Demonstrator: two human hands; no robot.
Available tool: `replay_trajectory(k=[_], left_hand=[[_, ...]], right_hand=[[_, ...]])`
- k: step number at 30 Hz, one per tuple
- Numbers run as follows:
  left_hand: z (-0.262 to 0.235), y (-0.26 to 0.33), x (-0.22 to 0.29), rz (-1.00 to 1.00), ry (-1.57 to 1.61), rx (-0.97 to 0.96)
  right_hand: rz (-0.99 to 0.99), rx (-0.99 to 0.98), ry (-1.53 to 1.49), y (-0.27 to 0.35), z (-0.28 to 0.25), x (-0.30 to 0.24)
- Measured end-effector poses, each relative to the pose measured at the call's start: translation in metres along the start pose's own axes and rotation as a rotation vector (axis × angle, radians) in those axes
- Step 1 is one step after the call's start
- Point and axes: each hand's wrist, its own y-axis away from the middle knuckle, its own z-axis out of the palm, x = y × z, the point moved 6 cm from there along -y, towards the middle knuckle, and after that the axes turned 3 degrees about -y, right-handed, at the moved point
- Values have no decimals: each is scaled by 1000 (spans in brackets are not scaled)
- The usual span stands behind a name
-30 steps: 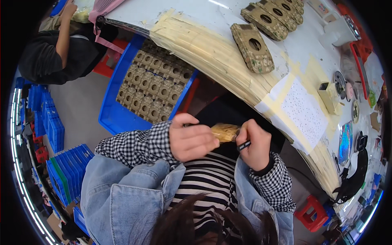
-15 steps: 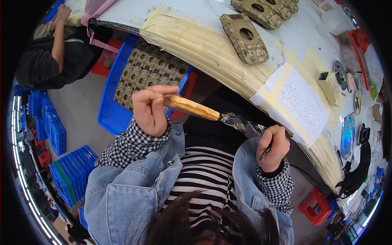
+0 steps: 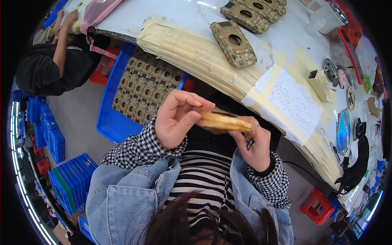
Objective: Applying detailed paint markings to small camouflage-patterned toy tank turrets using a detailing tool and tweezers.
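A golden, wavy-edged baked snack [image 3: 226,122] in a clear plastic wrapper is stretched between my two hands in front of my body. My left hand [image 3: 174,118] has its left end between thumb and fingers. Pinching the wrapper at the other end is my right hand [image 3: 255,148]. A small dark thing [image 3: 250,144] also shows among the right hand's fingers; I cannot make out its kind. Beyond the hands, a camouflage-coloured model tank hull [image 3: 233,44] with a round hole lies on the table, apart from both hands.
Several more hulls [image 3: 246,14] lie farther back on the white table, whose edge [image 3: 192,61] is taped. A dotted paper sheet [image 3: 293,104] is taped down at right. Below the edge, a blue crate [image 3: 107,124] holds many hulls. Another person [image 3: 45,67] sits at far left.
My hands have come closer together, the left moving right and the right moving left. The dark, crumpled part of the wrapper no longer shows stretched out between them. The view has shifted slightly.
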Motion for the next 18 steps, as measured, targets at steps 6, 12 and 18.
replay_trajectory(k=[6,12,18], left_hand=[[9,1,-18,-292,459,62],[9,4,-24,-501,541,94],[7,10,-30,-642,501,127]], right_hand=[[167,45,-57,9,-9,9],[142,137,-16,7,-17,0],[4,113,107,1,-20,-16]])
